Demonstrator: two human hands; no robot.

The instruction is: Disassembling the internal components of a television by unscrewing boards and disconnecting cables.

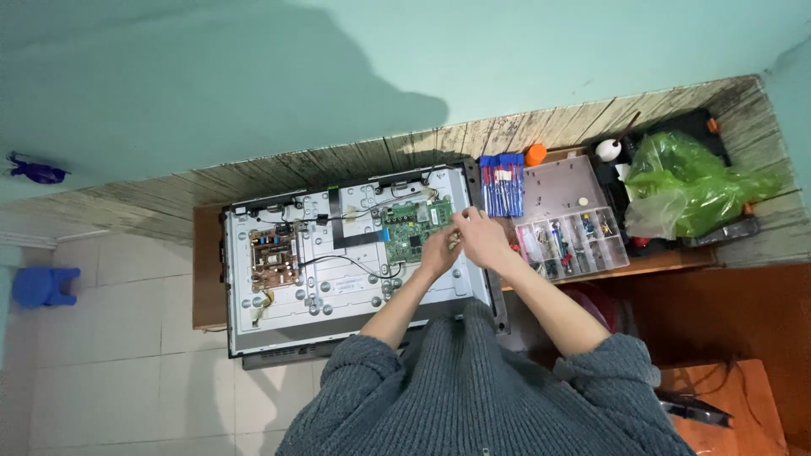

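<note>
At nine o'clock a blue plastic stool [44, 285] is cut off by the frame edge, and a purple object [35, 171] above it is too blurred to name. On the wooden table [206, 279] lies an opened television [346, 270], back panel up; its lower edge is hidden under the person's grey sweater [473, 397]. A brown power board [274, 257] sits at its nine o'clock side, a green circuit board [414, 230] toward one o'clock.

The left hand [439, 252] and right hand [481, 238] meet at the green board's three o'clock edge, fingers curled and touching each other. Whatever they pinch is too small to make out, so I cannot tell whether either hand grasps anything.

Just beyond, at twelve o'clock, lies a bundle of blue-handled tools [502, 184]. At three o'clock a clear compartment box [574, 243] stands open, its cells holding small mixed parts, indistinct. Farther on, a green plastic bag [684, 190] conceals its contents.
</note>
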